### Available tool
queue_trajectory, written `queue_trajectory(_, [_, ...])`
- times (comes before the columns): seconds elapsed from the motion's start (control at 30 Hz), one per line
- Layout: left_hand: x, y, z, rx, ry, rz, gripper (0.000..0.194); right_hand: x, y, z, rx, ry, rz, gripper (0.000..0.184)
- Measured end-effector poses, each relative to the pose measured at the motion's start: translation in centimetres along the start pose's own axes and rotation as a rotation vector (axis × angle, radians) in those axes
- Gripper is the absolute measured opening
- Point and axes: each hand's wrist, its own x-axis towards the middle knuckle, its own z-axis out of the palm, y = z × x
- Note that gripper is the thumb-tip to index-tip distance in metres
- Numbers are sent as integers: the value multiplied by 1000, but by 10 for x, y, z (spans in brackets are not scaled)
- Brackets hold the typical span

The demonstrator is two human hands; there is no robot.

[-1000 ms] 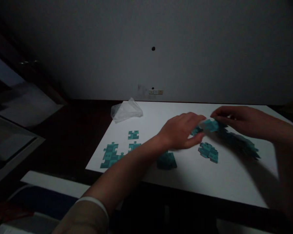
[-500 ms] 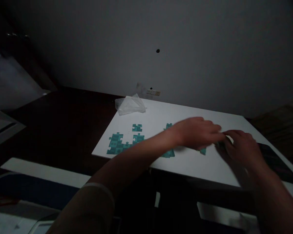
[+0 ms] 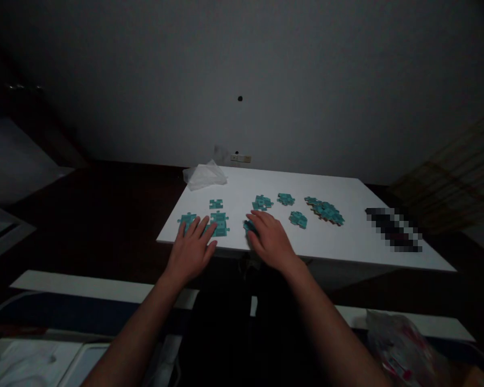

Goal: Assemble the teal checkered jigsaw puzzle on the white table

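- Left hand (image 3: 191,248): flat, fingers spread, resting on joined teal cardboard puzzle pieces (image 3: 220,223) at white table's (image 3: 347,244) near-left edge.
- Right hand (image 3: 271,240): flat, unclenched, covering another teal piece (image 3: 249,226).
- Advice: press evenly, seat tabs gently.
- Loose teal heap (image 3: 325,210): mid-table.

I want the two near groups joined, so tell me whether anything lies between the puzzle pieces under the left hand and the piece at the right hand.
Nothing visible does. The left hand rests on the joined pieces at the board's near edge; the right hand covers a piece beside them. Only bare white board separates them.
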Motion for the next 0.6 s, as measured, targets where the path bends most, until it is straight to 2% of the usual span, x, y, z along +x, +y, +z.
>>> queue_trajectory(0.1, [-5, 10, 7, 460, -199, 13, 57, 11, -13, 21, -109, -112, -15, 57])
queue_trajectory(0.2, [-3, 22, 7, 645, -283, 58, 60, 0, -10, 23, -127, -155, -55, 60])
queue_trajectory(0.3, [-4, 33, 9, 664, -313, 83, 61, -21, 6, 14, -104, -149, -102, 66])
queue_trajectory(0.37, [-6, 42, 15, 654, -338, 87, 63, -36, 18, 6, -89, -150, -132, 61])
queue_trajectory(0.47, [-6, 55, 29, 626, -359, 101, 63, -57, 36, -3, -74, -140, -148, 53])
queue_trajectory(0.6, [-4, 72, 53, 572, -352, 146, 60, -86, 60, -11, -38, -122, -167, 61])
